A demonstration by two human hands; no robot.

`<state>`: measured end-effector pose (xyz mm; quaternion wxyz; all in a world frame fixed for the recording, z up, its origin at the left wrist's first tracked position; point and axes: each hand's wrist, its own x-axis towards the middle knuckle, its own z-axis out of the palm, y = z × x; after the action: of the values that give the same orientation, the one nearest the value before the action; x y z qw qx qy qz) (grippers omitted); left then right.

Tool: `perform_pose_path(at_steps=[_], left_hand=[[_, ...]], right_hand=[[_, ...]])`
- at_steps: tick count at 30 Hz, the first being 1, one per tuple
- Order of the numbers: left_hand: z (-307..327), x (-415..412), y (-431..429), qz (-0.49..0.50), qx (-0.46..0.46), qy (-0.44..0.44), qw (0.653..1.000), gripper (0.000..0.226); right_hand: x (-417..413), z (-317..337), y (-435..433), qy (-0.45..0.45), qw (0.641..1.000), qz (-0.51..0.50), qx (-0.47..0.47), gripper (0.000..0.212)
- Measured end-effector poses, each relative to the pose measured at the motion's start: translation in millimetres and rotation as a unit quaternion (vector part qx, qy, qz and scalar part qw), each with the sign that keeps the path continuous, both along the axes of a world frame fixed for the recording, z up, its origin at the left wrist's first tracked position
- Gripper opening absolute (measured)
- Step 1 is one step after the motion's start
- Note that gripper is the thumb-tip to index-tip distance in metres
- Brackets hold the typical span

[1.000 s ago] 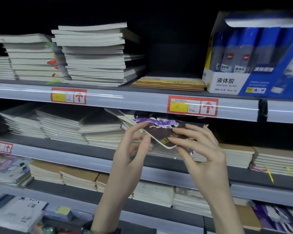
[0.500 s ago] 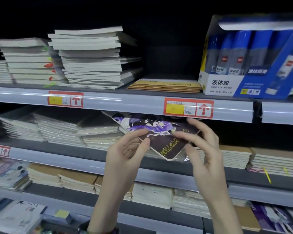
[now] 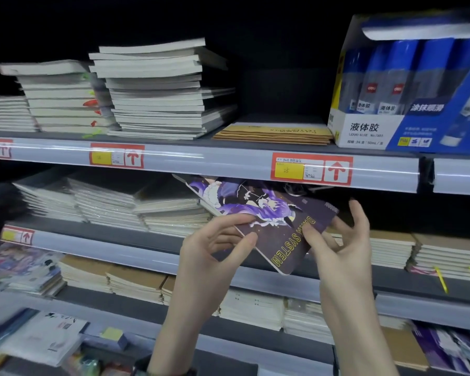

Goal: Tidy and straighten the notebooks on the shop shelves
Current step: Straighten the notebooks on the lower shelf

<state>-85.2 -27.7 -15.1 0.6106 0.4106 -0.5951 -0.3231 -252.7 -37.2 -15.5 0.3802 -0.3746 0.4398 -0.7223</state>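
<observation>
A purple notebook [image 3: 272, 213] with a cartoon figure and the yellow words "DARK SYSTEM" on its cover sits at the centre of the frame, held in the air in front of the middle shelf. It is tilted, with its near corner pointing down and its far end tucked under the price rail [image 3: 201, 161] of the shelf above. The left hand [image 3: 209, 248] grips the notebook's lower left edge, thumb on the cover and fingers curled beneath. The right hand [image 3: 345, 245] pinches the right side, its thumb pressed on the cover beside the lettering and its other fingers spread behind the edge. Just left of the notebook, on the middle shelf, lie slanting piles of wrapped notebooks [image 3: 106, 202]. In the upper left of the frame stand two tall stacks of white notebooks [image 3: 158, 88], with a low pile of brown notebooks [image 3: 274, 131] beside them and a blue glue box [image 3: 407, 109] at the upper right. More kraft-covered stacks [image 3: 391, 248] lie at the right, behind the right hand.
</observation>
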Motion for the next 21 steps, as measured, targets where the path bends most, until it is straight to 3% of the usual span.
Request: perform_pose_path(at_steps=[5,8,15,21], left_hand=[[0,-1,4,0.011,-0.006,-0.015,1.000,0.027],[1,-3,7,0.008,-0.004,-0.022,1.000,0.032],[1,-2,11,0.014,-0.003,-0.032,0.999,0.068],[6,14,15,0.003,0.003,0.030,1.000,0.063]], right_hand=[[2,0,3,-0.123,0.990,0.064,0.024,0.068],[4,-1,6,-0.133,0.985,0.104,0.030,0.053],[16,0,13,-0.152,0.979,0.129,0.032,0.047],[18,0,27,-0.139,0.980,0.133,0.044,0.044]])
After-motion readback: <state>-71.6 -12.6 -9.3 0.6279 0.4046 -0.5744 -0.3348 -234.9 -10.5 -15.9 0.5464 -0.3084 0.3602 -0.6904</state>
